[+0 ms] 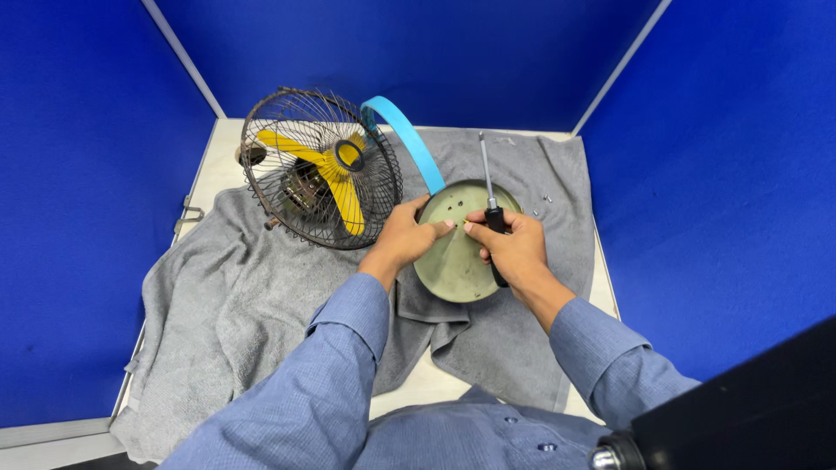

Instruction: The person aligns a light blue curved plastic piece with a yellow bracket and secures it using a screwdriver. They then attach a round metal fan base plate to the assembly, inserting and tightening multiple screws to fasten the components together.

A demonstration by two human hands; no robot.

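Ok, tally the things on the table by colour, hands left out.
Grey: 2, the towel and the round base plate
Yellow: 1, the fan
Blue: 1, the curved band
Black-handled: 1, the screwdriver
Total: 5, small screws by the towel's far edge not counted.

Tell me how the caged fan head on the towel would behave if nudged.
The fan head stands on the rounded edge of its wire cage, so it could probably roll or tip. The grey towel under it may damp sliding. The thin, rusty-looking wires might bend under a squeeze.
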